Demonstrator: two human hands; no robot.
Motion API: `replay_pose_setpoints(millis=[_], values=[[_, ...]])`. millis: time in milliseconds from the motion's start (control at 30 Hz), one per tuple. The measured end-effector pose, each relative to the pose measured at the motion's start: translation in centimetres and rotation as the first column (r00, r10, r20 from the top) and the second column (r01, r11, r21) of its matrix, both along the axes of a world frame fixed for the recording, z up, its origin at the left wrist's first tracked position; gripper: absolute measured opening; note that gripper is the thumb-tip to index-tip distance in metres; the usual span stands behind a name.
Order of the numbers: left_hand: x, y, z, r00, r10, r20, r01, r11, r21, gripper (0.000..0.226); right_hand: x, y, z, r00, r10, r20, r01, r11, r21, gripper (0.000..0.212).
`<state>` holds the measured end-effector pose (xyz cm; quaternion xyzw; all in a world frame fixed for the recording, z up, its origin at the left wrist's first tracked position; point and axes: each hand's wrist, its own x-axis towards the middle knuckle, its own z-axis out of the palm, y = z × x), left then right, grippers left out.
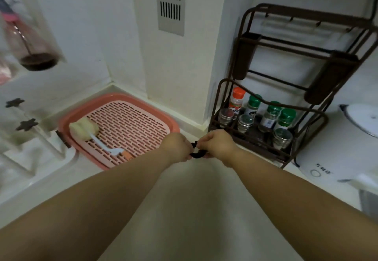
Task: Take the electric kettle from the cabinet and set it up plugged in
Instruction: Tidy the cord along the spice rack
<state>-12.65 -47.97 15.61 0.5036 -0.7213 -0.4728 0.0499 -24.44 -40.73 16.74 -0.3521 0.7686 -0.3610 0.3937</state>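
A white electric kettle (335, 144) stands on the countertop at the right edge, its lid partly cut off by the frame. Over the middle of the counter my left hand (177, 147) and my right hand (217, 144) are held close together. Both pinch a short coiled piece of black power cord (196, 153) between them. A thin black cable (296, 159) runs down beside the kettle, behind the rack. No plug or wall socket shows.
A brown wire spice rack (266, 105) with several small jars stands between my hands and the kettle. A pink slatted drain tray (122, 129) holding a white brush lies at the left, beside the wall corner. A white rack with bottles occupies the far left.
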Motion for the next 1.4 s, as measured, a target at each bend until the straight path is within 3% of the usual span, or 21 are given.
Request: replay_pose_setpoints(millis=[167,267,400,533,667,767,833,967,1033,1133,1200,1233,1333,1400], values=[[-2.5,2.1,5.2,0.964,-0.051,-0.26,0.066,0.996,0.053,0.018,-1.7,3.0,6.3,0.997,0.001,-0.078,-0.012,0.989,-0.146,0.027],[-4.9,4.1,8.9,0.944,-0.151,-0.292,0.151,0.988,-0.023,0.019,-3.3,5.7,10.4,0.988,-0.087,-0.13,0.058,0.976,-0.21,0.032],[-8.4,6.8,14.0,0.924,-0.225,-0.308,0.195,0.973,-0.125,0.019,-6.5,10.0,15.1,0.966,-0.211,-0.151,0.16,0.942,-0.297,0.023],[-11.3,9.1,18.5,0.87,-0.268,-0.414,0.262,0.962,-0.073,0.013,-9.7,14.0,18.1,0.933,-0.285,-0.22,0.208,0.926,-0.315,0.019],[-14.3,11.4,22.2,0.818,-0.278,-0.504,0.285,0.956,-0.065,0.018,-12.2,16.9,20.6,0.946,-0.259,-0.197,0.201,0.941,-0.272,0.033],[-16.8,12.8,24.6,0.787,-0.288,-0.545,0.268,0.956,-0.117,0.02,-13.9,17.9,22.4,0.934,-0.287,-0.214,0.213,0.926,-0.313,0.011],[-18.2,13.0,25.8,0.774,-0.297,-0.559,0.25,0.955,-0.161,0.022,-15.0,17.9,23.4,0.931,-0.318,-0.181,0.241,0.905,-0.35,0.017],[-20.8,12.3,27.1,0.79,-0.366,-0.492,0.172,0.902,-0.396,0.022,-16.8,17.3,24.9,0.941,-0.317,0.119,0.337,0.845,-0.415,0.012],[-22.2,11.7,27.6,0.815,-0.407,-0.411,0.145,0.832,-0.536,0.019,-17.8,16.5,25.7,0.935,-0.319,0.154,0.354,0.827,-0.436,0.017],[-24.4,10.9,28.2,0.817,-0.446,-0.366,0.155,0.781,-0.605,0.021,-19.7,15.1,26.5,0.884,-0.464,0.055,0.438,0.781,-0.445,0.016],[-25.7,10.3,28.4,0.82,-0.466,-0.333,0.156,0.741,-0.653,0.008,-21.3,14.2,26.6,0.821,-0.57,-0.036,0.491,0.737,-0.465,0.011],[-26.3,9.7,28.4,0.838,-0.465,-0.286,0.155,0.705,-0.692,0.004,-22.5,13.7,26.5,0.776,-0.621,-0.112,0.506,0.718,-0.477,0.013],[-27.4,7.7,28.1,0.911,-0.41,-0.052,0.211,0.57,-0.794,0.023,-25.3,12.8,26.0,0.626,-0.711,-0.319,0.523,0.687,-0.505,0.012],[-28.2,6.4,27.8,0.929,-0.361,0.079,0.271,0.52,-0.81,0.025,-26.7,12.0,25.6,0.564,-0.692,-0.45,0.494,0.72,-0.488,0.013]])
